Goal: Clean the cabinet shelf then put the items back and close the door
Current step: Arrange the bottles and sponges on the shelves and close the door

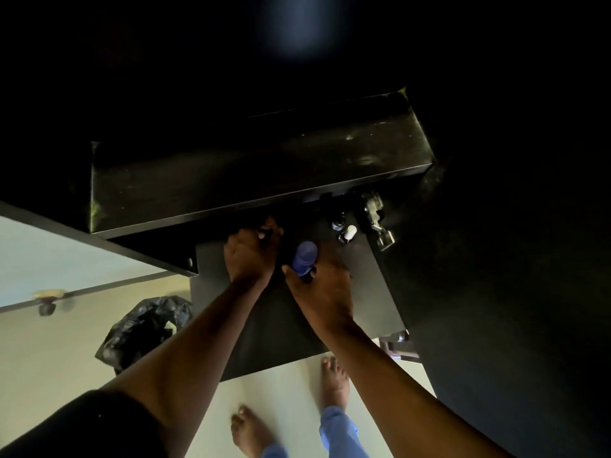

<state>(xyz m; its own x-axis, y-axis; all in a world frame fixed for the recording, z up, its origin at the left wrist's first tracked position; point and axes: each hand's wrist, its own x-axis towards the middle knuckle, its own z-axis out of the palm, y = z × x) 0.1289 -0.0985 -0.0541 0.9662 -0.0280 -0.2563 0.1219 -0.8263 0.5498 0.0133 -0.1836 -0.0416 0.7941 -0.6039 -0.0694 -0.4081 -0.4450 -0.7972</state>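
The dark cabinet has an upper shelf [258,180] and a lower shelf [291,325] below it. My right hand [322,292] grips a blue-purple bottle [305,257] above the lower shelf. My left hand [251,256] reaches under the upper shelf's front edge and its curled fingers hold a small dark item [264,232] that I can hardly make out. Two small bottles stand at the back right of the lower shelf: a dark one [338,223] and one with a white cap [349,233].
A metal door hinge [375,216] sits at the right side of the cabinet opening. The open door [512,292] stands dark on the right. A black plastic bag [145,328] lies on the pale floor at left. My bare feet stand below the shelf.
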